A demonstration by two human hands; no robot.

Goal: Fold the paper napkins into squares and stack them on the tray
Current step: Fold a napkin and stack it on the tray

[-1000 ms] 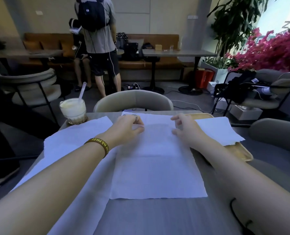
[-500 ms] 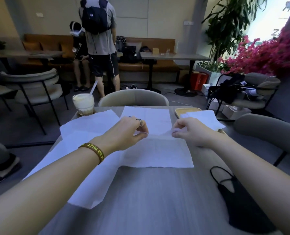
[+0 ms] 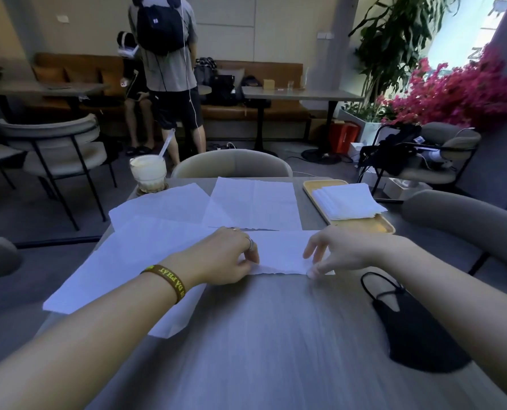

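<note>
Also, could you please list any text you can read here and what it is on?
"DA PHAT": on the wristband at the left wrist; the rest is unreadable.
Backpack label: too small to read.
Sign outside the window: blurred.

**Left forearm** [image 3: 83, 335]: bare from the near frame edge up to the wrist.

**Left wrist:** one wristband [image 3: 165, 281], a flat, dark brown strip that fits close. Yellow block lettering runs round it. The readable part is "DA PHAT"; the rest is turned out of sight. A small yellow-green mark sits at the far end of the visible stretch.

**Left hand** [image 3: 219, 258]: one ring [image 3: 250, 243], thin and silver-coloured. I cannot tell which finger carries it. A second small metallic glint shows at the far knuckles, too blurred to identify.

**Right forearm** [image 3: 453, 306]: bare to the right frame edge.

**Right hand** [image 3: 344, 253]: fingertips blurred, nail detail unreadable.
</note>
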